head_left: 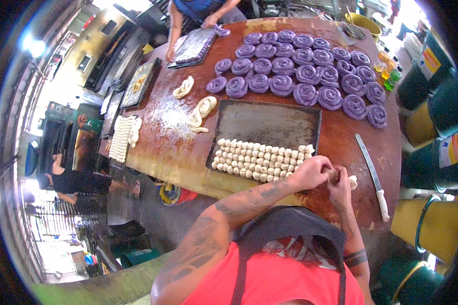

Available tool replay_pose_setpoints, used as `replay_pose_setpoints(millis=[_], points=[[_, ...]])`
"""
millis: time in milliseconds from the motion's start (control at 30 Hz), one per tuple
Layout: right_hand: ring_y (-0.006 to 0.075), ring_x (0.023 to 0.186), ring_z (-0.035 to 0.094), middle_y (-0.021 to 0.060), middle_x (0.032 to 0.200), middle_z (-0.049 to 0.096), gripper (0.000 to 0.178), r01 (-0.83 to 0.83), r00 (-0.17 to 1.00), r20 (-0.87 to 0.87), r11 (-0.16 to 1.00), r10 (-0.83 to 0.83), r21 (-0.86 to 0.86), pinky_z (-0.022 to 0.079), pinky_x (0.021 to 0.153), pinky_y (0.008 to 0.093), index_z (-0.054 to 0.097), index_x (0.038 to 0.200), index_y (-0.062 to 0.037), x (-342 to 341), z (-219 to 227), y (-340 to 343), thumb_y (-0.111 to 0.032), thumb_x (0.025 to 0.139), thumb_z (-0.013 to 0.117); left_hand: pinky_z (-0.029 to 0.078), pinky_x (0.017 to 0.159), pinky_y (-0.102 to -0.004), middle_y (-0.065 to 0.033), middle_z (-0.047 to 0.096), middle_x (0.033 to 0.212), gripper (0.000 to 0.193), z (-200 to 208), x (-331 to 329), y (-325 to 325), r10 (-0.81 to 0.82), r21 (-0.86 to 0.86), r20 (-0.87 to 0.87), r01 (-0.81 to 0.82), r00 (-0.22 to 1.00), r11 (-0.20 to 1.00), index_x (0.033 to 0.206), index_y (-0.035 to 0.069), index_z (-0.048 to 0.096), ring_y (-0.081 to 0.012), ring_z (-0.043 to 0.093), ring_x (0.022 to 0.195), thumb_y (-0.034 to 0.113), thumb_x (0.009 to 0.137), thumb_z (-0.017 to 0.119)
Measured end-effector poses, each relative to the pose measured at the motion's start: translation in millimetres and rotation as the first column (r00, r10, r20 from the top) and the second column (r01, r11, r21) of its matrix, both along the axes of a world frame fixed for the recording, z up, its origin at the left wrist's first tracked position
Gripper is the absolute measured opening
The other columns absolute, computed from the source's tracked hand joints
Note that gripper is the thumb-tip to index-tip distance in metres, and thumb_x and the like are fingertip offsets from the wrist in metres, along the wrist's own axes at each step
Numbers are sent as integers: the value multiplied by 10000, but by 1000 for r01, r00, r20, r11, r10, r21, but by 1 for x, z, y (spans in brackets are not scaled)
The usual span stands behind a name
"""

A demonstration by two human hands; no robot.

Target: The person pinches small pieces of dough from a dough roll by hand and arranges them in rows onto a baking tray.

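My left hand (313, 174) and my right hand (339, 187) meet at the near right corner of a dark baking tray (269, 119), fingers pinched together. A pale piece of dough (353, 182) shows at the outer side of my right hand and appears to run into its grip. What lies between the left fingertips is hidden. Tightly packed rows of small, pale dough balls (259, 157) fill the near part of the tray. To the right, a long knife (372, 175) with a white handle lies on the table.
Many purple dough coils (282, 66) cover the far right of the brown table (160, 162). Pale dough twists (203, 112) lie left of the tray. Across the table, a person's hands (211, 20) work at another tray (193, 46). Bottles (387, 63) stand at the right edge.
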State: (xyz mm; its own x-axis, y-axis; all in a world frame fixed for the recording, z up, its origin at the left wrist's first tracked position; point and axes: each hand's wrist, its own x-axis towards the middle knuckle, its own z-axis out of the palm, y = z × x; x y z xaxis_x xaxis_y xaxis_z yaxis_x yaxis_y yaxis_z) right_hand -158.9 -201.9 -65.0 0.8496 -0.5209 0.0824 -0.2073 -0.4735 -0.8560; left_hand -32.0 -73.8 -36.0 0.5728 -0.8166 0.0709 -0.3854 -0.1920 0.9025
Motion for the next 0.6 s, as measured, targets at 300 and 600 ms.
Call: replay_pose_setpoints(millis=[300, 600], points=[[336, 939, 712, 170, 983, 733, 258, -103, 980, -147, 971, 136, 214, 567, 848, 394, 711, 1013, -17, -10, 11, -6, -39, 758, 747, 569, 731, -362, -142, 760, 835, 222, 5, 33, 23, 160, 359, -114, -109, 981, 927, 960, 35, 772, -226, 719, 769, 176, 791, 740], [325, 858, 668, 112, 1013, 730, 189, -164, 980, -155, 953, 127, -255, 526, 929, 388, 724, 1069, -55, -15, 1, -28, -181, 928, 735, 542, 929, -455, -157, 732, 1003, 156, -38, 83, 42, 410, 211, 321, -486, 854, 848, 953, 56, 742, -339, 685, 1001, 175, 866, 690]])
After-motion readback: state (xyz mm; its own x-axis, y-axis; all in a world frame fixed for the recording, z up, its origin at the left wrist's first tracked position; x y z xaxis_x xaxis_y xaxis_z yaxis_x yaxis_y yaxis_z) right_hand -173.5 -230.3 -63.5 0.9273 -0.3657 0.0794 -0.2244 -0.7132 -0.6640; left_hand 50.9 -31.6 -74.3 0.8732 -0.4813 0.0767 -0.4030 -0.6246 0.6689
